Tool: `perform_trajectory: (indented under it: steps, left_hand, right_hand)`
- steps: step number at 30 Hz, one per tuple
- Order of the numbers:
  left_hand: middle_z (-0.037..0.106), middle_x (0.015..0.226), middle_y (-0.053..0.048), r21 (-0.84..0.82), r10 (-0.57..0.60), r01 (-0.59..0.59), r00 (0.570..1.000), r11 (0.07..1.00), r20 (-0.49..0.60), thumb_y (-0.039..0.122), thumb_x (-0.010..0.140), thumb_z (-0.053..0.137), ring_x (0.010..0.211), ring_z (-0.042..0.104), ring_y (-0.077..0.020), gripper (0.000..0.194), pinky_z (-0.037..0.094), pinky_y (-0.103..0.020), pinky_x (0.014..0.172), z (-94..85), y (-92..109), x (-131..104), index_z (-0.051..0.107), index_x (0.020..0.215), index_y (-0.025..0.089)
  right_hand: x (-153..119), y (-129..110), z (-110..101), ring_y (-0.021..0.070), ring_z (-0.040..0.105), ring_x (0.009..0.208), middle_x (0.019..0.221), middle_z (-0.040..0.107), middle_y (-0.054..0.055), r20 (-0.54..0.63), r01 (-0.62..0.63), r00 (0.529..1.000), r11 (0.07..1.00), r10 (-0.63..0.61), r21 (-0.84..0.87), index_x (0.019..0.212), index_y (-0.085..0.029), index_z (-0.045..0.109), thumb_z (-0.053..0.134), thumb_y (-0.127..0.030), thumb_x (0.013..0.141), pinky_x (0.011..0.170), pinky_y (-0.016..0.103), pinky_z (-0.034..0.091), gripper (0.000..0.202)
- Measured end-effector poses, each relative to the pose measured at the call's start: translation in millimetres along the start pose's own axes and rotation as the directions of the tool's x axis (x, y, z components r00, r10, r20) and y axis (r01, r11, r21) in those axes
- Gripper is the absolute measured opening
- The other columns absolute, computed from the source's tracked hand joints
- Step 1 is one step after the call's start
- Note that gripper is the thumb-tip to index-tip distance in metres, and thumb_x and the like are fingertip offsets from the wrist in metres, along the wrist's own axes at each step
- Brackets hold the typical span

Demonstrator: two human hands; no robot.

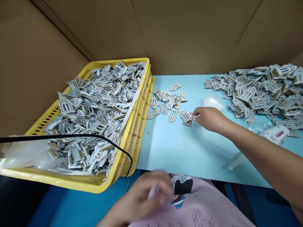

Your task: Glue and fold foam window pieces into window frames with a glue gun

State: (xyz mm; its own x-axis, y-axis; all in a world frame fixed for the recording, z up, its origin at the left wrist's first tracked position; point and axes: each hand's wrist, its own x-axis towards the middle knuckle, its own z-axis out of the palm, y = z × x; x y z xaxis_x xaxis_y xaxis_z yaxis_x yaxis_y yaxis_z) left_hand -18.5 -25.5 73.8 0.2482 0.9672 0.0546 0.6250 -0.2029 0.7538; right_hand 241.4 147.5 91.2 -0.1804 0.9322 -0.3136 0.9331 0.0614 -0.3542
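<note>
My right hand (209, 119) is over the pale blue table, its fingers closed on a small white arched window piece (196, 118). That piece touches other window pieces (186, 116) lying on the table. Several more loose pieces (173, 115) lie scattered between the basket and my right hand. Low in the view, my left hand (153, 195) is blurred by motion in front of my pink shirt. Its fingers are curled, with something pale and smeared between them that I cannot make out.
A yellow basket (133, 126) heaped with window pieces stands left, with a black cable (94, 135) across it. Another heap (258, 91) lies right, near a white and red device (276, 134). Cardboard walls (189, 37) rise behind the blue table (175, 151).
</note>
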Motion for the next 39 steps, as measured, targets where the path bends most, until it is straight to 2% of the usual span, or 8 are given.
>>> perform_trajectory:
  steps: [4, 9, 13, 18, 24, 29, 34, 39]
  left_hand:
    - [0.069, 0.108, -0.006, -0.056, 0.016, -0.015, 1.000, 0.998, 0.025, 0.018, 0.090, 0.058, 0.099, 0.066, -0.0201, 0.026, 0.058, -0.035, 0.085, 51.9, 2.8, 15.6, 0.064, 0.114, 0.029]
    - [0.057, 0.136, -0.012, 0.272, 0.111, -0.100, 0.994, 0.957, -0.025, 0.015, 0.089, 0.058, 0.127, 0.051, -0.0258, 0.054, 0.041, -0.041, 0.112, 91.6, 11.0, 113.3, 0.049, 0.142, 0.019]
    - [0.057, 0.136, -0.013, 0.358, 0.080, -0.062, 0.996, 0.932, -0.035, 0.019, 0.084, 0.067, 0.127, 0.048, -0.0329, 0.047, 0.039, -0.046, 0.110, 104.8, 5.8, 171.2, 0.061, 0.130, 0.019]
    - [0.066, 0.120, -0.009, 0.328, 0.031, 0.006, 0.994, 0.945, -0.107, 0.019, 0.089, 0.059, 0.116, 0.057, -0.0279, 0.021, 0.044, -0.042, 0.105, 96.4, -7.8, 196.4, 0.071, 0.106, 0.021]
    - [0.068, 0.116, -0.009, 0.202, -0.069, 0.133, 0.953, 0.970, -0.295, 0.026, 0.098, 0.046, 0.111, 0.063, -0.0210, 0.025, 0.053, -0.033, 0.093, 82.0, -3.9, 151.7, 0.064, 0.116, 0.021]
    - [0.071, 0.085, -0.001, 0.136, -0.154, 0.186, 0.964, 0.973, -0.217, 0.032, 0.096, 0.056, 0.064, 0.066, -0.0119, 0.013, 0.054, -0.024, 0.060, 93.5, -9.2, 73.8, 0.061, 0.092, 0.021]
    - [0.068, 0.078, -0.001, 0.232, -0.090, 0.114, 0.990, 0.966, -0.113, 0.036, 0.089, 0.068, 0.079, 0.064, -0.0204, 0.018, 0.052, -0.034, 0.073, 90.8, -19.0, 50.0, 0.060, 0.079, 0.022]
    - [0.069, 0.099, -0.006, 0.305, 0.006, 0.005, 0.999, 0.952, -0.033, 0.033, 0.091, 0.065, 0.097, 0.061, -0.0255, 0.012, 0.049, -0.042, 0.088, 85.0, -23.5, 55.7, 0.062, 0.098, 0.023]
  right_hand:
    - [-22.0, 34.4, 28.9, 0.0207, 0.064, 0.081, 0.092, 0.072, 0.003, -0.028, -0.052, 0.998, 0.992, 0.055, 0.114, 0.095, -0.024, 0.068, 0.065, -0.023, 0.080, 0.064, 0.029, 0.042, 0.016]
    - [-36.4, 58.2, 59.1, 0.0139, 0.064, 0.062, 0.086, 0.069, -0.001, -0.077, -0.107, 0.988, 0.955, 0.133, 0.276, 0.129, -0.024, 0.049, 0.060, -0.030, 0.086, 0.057, 0.025, 0.045, 0.045]
    - [-38.2, 66.8, 61.9, 0.0172, 0.065, 0.073, 0.087, 0.070, 0.000, -0.135, -0.069, 0.985, 0.964, 0.107, 0.258, 0.125, -0.023, 0.054, 0.066, -0.027, 0.080, 0.066, 0.028, 0.045, 0.047]
    - [-33.8, 79.4, 47.0, 0.0181, 0.064, 0.074, 0.087, 0.073, 0.001, -0.098, 0.090, 0.993, 0.973, -0.070, 0.212, 0.103, -0.023, 0.069, 0.064, -0.021, 0.081, 0.066, 0.029, 0.045, 0.022]
    - [-39.1, 76.6, 48.6, 0.0274, 0.055, 0.115, 0.111, 0.071, 0.003, -0.150, 0.474, 0.876, 0.875, -0.457, 0.100, 0.087, -0.025, 0.071, 0.060, -0.011, 0.084, 0.099, 0.046, 0.042, 0.018]
    - [-53.6, 78.9, 71.9, 0.0275, 0.057, 0.112, 0.122, 0.065, 0.011, -0.102, 0.660, 0.749, 0.751, -0.654, 0.030, 0.095, -0.021, 0.073, 0.051, -0.007, 0.090, 0.096, 0.047, 0.050, 0.027]
    - [-60.3, 80.7, 86.8, 0.0298, 0.048, 0.134, 0.141, 0.056, 0.016, -0.093, 0.702, 0.710, 0.712, -0.698, 0.016, 0.109, -0.014, 0.071, 0.047, -0.005, 0.093, 0.111, 0.051, 0.044, 0.030]
    - [-62.6, 70.9, 93.0, 0.0262, 0.044, 0.141, 0.145, 0.054, 0.014, -0.094, 0.697, 0.716, 0.715, -0.691, 0.054, 0.110, -0.014, 0.070, 0.045, -0.003, 0.091, 0.115, 0.048, 0.043, 0.033]
